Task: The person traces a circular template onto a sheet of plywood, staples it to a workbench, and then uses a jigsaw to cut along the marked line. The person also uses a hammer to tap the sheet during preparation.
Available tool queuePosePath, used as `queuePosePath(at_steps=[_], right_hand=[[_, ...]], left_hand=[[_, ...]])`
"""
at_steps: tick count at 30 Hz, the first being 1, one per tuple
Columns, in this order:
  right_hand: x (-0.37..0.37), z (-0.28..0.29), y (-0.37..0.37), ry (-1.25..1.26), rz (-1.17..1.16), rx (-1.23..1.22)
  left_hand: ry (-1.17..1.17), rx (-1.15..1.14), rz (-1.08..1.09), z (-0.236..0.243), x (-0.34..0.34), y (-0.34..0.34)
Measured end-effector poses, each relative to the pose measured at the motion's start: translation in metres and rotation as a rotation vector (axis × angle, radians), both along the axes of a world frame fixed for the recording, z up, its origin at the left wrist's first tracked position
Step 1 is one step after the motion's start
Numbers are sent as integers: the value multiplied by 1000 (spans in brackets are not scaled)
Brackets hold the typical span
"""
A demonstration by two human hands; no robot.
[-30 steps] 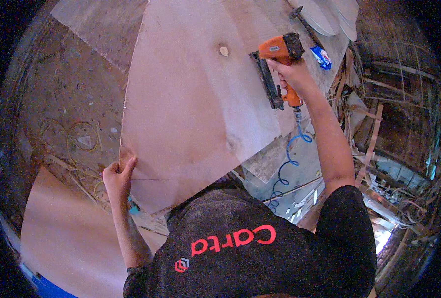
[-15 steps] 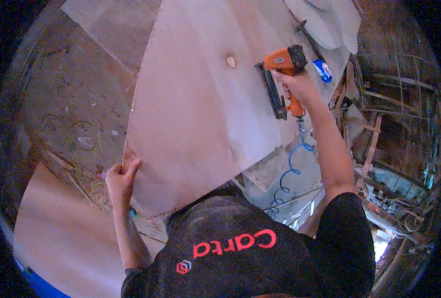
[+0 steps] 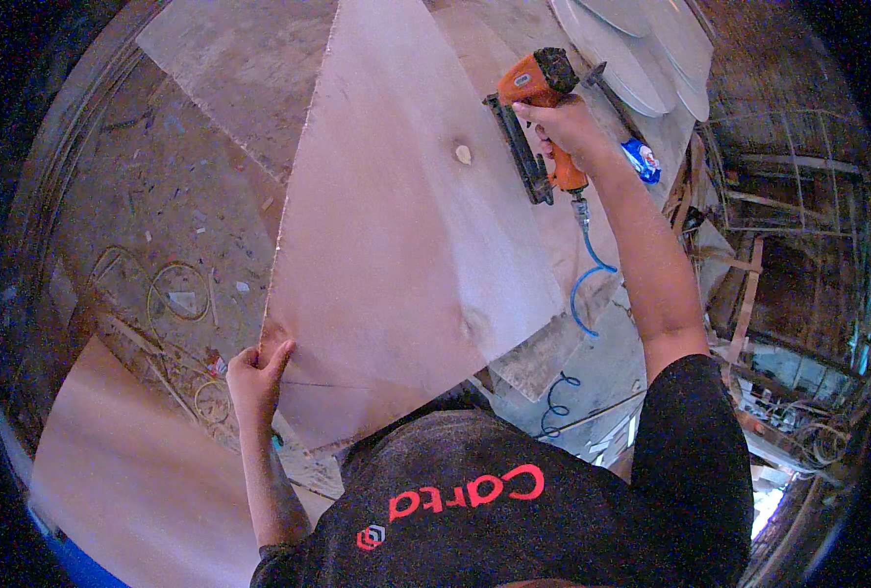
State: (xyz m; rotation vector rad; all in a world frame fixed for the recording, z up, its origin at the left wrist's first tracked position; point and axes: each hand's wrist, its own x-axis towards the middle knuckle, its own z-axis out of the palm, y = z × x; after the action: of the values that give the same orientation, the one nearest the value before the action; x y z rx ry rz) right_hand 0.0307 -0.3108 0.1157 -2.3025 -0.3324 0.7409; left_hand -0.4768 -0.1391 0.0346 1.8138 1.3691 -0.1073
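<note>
A large sheet of plywood (image 3: 386, 225) with a knot near its middle lies in front of me. My left hand (image 3: 261, 377) grips the sheet's left edge near its lower corner, thumb on top and fingers below. In my right hand (image 3: 565, 127) is an orange and black nail gun (image 3: 536, 83), with the fingers wrapped round its handle. The gun is over the right part of the sheet, its black magazine slanting down toward me. Whether its nose touches the wood I cannot tell. A coiled blue air hose (image 3: 592, 279) hangs from the handle's end.
A blue packet (image 3: 642, 160) and a dark bar-shaped tool (image 3: 612, 98) lie right of the gun. Rounded pale panels (image 3: 641, 59) are stacked at the far right. Another plywood sheet (image 3: 131, 470) lies at lower left. Yellowish tubing (image 3: 180, 292) and scraps litter the floor on the left.
My right hand has moved the nail gun farther away and slightly left. The sheet and my left hand appear shifted a little right and nearer, along with the whole view. Both grips stay the same.
</note>
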Motion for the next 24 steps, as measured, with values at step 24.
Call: queuePosePath(at_steps=[24], right_hand=[[0,-3,13,-102,117,-257]], left_hand=[[-109,29,75,-1,0,-8]])
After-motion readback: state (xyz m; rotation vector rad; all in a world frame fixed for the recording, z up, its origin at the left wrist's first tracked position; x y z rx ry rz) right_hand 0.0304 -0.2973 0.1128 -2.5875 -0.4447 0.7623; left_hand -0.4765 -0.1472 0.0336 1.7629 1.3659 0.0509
